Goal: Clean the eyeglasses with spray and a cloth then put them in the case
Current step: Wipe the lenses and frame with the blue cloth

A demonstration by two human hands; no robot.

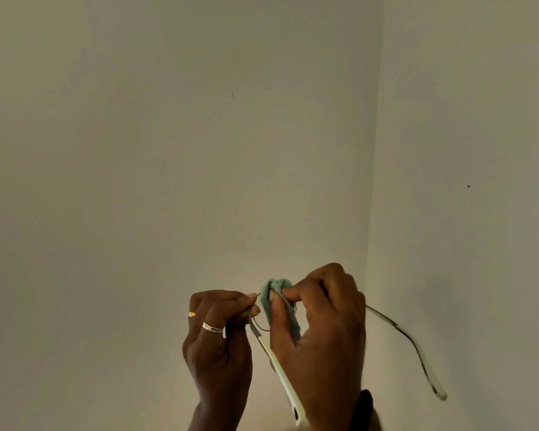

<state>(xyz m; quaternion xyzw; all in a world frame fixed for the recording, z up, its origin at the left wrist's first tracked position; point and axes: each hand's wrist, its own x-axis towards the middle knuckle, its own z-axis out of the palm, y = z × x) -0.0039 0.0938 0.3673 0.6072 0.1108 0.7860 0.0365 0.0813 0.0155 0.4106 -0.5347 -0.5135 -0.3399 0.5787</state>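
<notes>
I hold the eyeglasses (411, 337) up in front of a bare wall, low in the view. My left hand (218, 343) pinches the thin frame at its left corner, near the hinge. My right hand (321, 331) pinches a small pale green cloth (271, 293) folded over the lens, thumb on the near side. The cloth and my right hand hide most of the lenses. One cream temple arm runs down between my hands, the other sticks out to the right. Neither spray bottle nor case is in view.
Two plain beige walls meet in a corner (374, 181) right of centre. A dark band (363, 409) sits on my right wrist, and rings are on my left hand. No table or other surface shows.
</notes>
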